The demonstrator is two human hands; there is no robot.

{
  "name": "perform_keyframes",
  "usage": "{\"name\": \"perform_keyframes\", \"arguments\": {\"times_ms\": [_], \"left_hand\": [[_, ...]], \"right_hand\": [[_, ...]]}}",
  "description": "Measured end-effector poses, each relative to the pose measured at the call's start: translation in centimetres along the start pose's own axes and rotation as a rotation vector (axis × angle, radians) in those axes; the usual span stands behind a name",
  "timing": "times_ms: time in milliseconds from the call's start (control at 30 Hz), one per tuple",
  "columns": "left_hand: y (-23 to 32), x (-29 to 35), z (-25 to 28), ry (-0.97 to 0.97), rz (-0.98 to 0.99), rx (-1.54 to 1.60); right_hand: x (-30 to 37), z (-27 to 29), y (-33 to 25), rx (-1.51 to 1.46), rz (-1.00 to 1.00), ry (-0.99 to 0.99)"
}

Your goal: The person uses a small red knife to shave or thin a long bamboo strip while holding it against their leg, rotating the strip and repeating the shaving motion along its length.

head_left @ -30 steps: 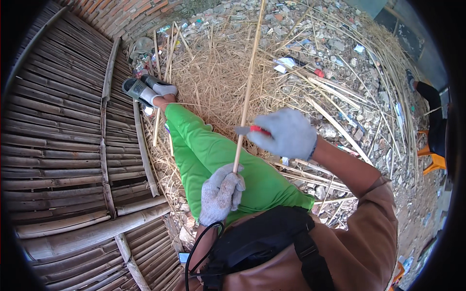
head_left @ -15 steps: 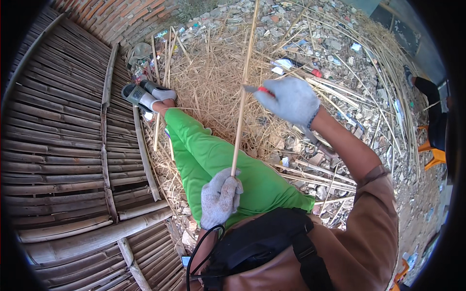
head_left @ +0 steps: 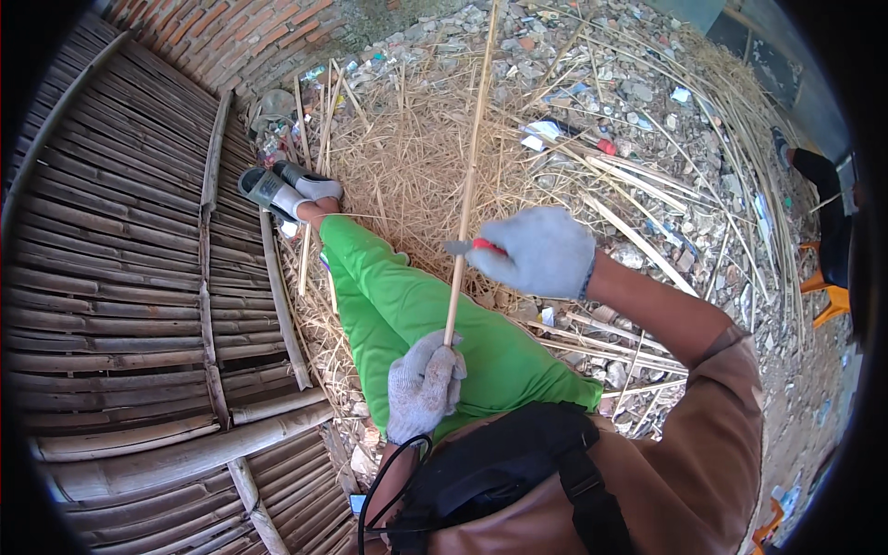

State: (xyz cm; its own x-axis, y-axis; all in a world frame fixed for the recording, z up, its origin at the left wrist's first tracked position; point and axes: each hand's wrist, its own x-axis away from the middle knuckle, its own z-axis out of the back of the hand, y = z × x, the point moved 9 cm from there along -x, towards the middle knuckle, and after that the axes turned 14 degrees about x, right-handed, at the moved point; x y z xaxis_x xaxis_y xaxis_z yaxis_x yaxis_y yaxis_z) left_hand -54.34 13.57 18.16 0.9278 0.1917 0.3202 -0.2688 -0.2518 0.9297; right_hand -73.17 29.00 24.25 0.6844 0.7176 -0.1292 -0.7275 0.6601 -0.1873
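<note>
Your left hand (head_left: 425, 384), in knitted fabric, is closed around the lower end of a slim, pale bamboo strip (head_left: 472, 176) extending beyond its fingers, presumably to steady it. Ahead and to its right, your gloved right hand (head_left: 541, 252) is curled around a red-handled knife (head_left: 485, 244), its short grey blade set crosswise at the strip, likely for control. Dry, fibrous shavings (head_left: 416, 166) mat the ground beyond both hands.

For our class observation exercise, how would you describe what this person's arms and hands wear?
Pale grey knitted fabric gloves cover the left hand and right hand; the left glove looks speckled brownish. A plain brown fabric sleeve on the right arm ends near the elbow. A thin black cable loops by the left forearm.
</note>
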Motion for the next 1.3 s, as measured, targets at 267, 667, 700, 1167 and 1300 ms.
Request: {"name": "perform_keyframes", "arguments": {"times_ms": [267,667,700,1167,1300], "left_hand": [[0.2,-0.6,-0.5,-0.023,-0.029,-0.028],[-0.4,-0.5,-0.7,-0.022,-0.026,-0.11],[-0.3,-0.7,-0.7,-0.03,-0.042,-0.107],[-1.2,-0.3,-1.3,-0.055,0.09,0.025],[-0.8,-0.3,-1.4,-0.041,0.069,0.023]], "right_hand": [[-0.8,0.4,2.1,0.068,-0.099,0.017],[0.0,-0.9,2.0,0.064,-0.029,0.05],[-0.6,-0.7,2.9,0.064,-0.032,0.049],[-1.2,0.2,7.4,0.106,-0.228,-0.069],[0.7,-0.7,2.7,0.034,-0.039,-0.019]]}}
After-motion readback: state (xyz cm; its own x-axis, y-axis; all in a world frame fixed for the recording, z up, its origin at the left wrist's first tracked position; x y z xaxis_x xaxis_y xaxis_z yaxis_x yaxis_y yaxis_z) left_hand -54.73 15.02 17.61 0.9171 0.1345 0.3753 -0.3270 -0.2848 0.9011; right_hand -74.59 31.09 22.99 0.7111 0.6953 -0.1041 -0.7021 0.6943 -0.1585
